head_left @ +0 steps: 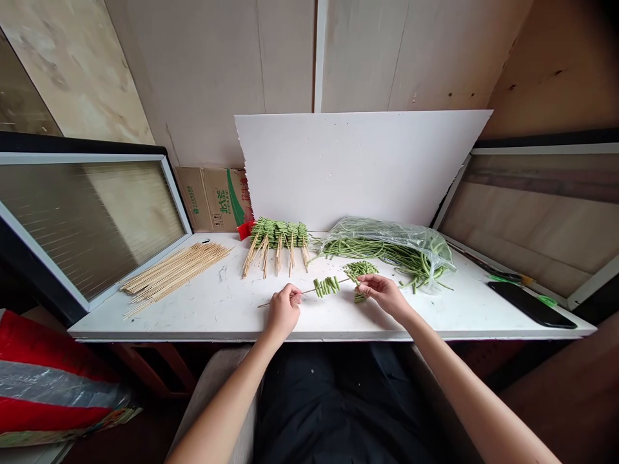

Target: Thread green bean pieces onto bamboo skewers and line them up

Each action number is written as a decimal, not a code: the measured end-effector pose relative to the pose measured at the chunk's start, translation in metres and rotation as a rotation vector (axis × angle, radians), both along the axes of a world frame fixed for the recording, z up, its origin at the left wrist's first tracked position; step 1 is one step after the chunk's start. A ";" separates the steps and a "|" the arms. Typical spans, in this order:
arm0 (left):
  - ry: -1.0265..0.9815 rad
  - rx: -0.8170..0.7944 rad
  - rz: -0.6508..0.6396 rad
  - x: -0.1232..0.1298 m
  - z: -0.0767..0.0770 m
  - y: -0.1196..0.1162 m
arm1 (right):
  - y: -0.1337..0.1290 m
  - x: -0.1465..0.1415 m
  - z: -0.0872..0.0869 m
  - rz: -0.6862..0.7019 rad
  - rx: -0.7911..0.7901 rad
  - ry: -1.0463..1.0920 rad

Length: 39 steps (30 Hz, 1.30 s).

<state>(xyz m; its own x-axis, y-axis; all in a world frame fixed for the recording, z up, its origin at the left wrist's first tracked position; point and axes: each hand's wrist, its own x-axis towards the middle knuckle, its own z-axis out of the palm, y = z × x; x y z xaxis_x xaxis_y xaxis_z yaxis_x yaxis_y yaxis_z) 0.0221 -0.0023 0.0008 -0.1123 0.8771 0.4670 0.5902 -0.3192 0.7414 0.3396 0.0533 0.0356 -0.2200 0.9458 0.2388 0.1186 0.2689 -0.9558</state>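
Observation:
My left hand (284,308) is closed around a wooden skewer (308,291) over the front of the white table. Several short green bean pieces (327,286) are threaded on it, side by side. At the skewer's right end, my right hand (380,291) pinches a short green bean piece (351,277). A small pile of cut bean pieces (362,268) lies just behind and beneath my right fingers. Farther back, filled bean skewers (278,233) are stacked with their bare sticks pointing toward me.
Bare skewers (174,274) lie on the table's (193,327) left side. Long beans (360,248) spill from a clear plastic bag (411,235) at back right. A black phone (530,304) rests near the right edge. A white board (358,167) and cardboard box (215,200) stand behind.

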 end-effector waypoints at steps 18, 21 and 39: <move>0.157 0.000 0.003 0.002 -0.002 -0.002 | 0.001 -0.012 -0.023 -0.034 -0.071 0.262; 0.169 0.009 0.000 0.002 -0.002 -0.003 | 0.000 -0.012 -0.023 -0.031 -0.084 0.271; 0.103 -0.008 -0.005 0.001 -0.005 -0.002 | -0.002 -0.013 -0.019 -0.021 -0.092 0.279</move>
